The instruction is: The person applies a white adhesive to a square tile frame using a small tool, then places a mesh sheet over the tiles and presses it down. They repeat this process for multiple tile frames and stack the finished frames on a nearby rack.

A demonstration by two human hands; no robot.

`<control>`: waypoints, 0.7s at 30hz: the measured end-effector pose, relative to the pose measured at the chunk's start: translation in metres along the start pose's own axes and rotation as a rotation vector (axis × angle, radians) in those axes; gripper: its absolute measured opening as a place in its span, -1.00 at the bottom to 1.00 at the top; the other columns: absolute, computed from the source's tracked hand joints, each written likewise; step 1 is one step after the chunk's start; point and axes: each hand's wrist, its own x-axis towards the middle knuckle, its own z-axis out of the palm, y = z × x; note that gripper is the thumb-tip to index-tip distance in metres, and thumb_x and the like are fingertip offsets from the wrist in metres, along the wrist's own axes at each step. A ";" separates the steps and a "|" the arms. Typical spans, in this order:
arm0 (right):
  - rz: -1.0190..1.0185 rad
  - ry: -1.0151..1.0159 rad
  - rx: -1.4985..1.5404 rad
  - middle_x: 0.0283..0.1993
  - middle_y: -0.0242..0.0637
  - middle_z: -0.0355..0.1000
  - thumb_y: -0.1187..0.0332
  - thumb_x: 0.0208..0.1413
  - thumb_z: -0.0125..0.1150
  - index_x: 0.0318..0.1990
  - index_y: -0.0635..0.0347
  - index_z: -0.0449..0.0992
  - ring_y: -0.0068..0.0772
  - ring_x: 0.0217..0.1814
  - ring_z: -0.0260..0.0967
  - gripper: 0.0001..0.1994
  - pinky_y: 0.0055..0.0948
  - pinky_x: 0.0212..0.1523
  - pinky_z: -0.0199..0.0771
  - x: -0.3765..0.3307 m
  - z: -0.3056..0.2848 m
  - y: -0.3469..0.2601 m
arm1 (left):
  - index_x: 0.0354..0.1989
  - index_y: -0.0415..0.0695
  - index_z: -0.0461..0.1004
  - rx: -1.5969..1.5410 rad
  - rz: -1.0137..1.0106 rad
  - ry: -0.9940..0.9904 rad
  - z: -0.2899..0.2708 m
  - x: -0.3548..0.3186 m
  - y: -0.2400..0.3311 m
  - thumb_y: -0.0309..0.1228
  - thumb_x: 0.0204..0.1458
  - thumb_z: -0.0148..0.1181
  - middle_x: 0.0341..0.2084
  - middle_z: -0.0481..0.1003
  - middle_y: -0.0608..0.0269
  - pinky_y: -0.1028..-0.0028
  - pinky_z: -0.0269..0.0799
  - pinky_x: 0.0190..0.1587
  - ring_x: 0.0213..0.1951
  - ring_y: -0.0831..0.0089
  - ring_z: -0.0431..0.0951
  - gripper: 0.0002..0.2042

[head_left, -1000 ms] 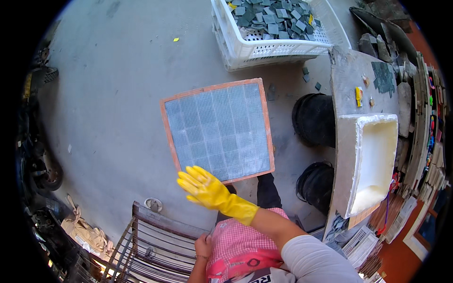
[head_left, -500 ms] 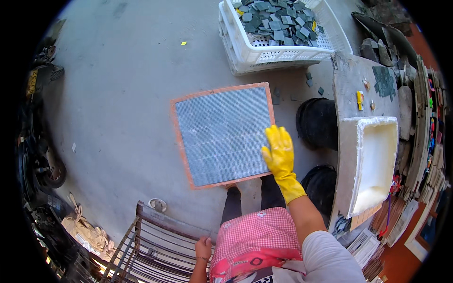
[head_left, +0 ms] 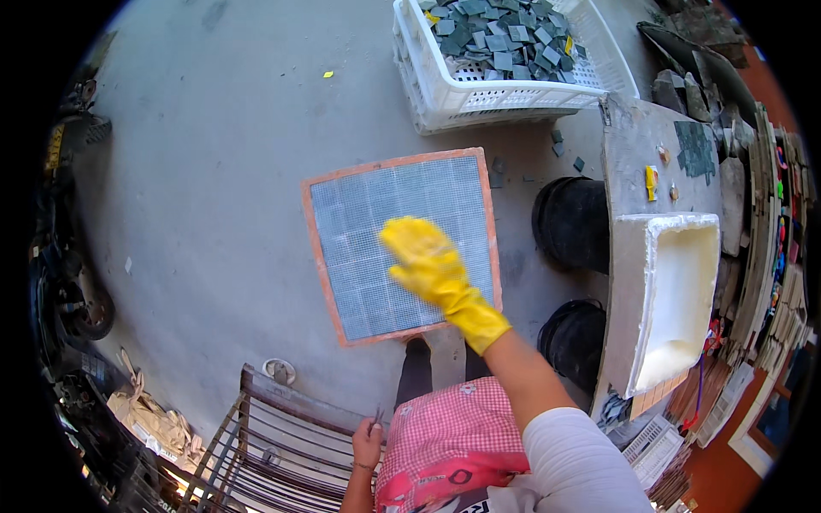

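Observation:
A square panel of grey-blue tiles under white mesh (head_left: 368, 299) lies in a reddish-brown frame (head_left: 322, 265) in front of me. Over its middle is my right hand (head_left: 423, 261), in a yellow rubber glove. The hand is laid out flat, palm down, slightly blurred, with nothing visible in it. It covers part of the mesh. My left hand (head_left: 368, 445) is bare and closed low beside my apron, at the metal rack. Something thin and dark sticks up from its fingers, too small to make out.
A white plastic crate (head_left: 505, 98) of dark tile pieces stands at the far right. Nearer on the right are black buckets (head_left: 571, 224) and a worktable with a white foam box (head_left: 682, 299). A barred metal rack (head_left: 282, 445) stands at lower left; motorbikes (head_left: 81, 299) line the left.
My gloved right hand has swept left from the panel's right edge to its middle. The left hand has shifted slightly, and a thin dark thing now shows at its fingers.

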 end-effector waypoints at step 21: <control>0.140 0.095 0.113 0.13 -0.14 0.25 0.27 -0.16 0.20 0.04 0.22 0.33 -0.10 0.20 0.14 -0.47 -0.17 0.21 0.07 -0.034 0.034 -0.037 | -0.34 -0.25 0.43 -0.619 -0.270 -0.158 0.042 0.023 0.038 -0.36 0.13 -0.09 -0.65 0.41 0.29 0.63 0.10 -0.65 -0.72 0.62 0.21 -0.78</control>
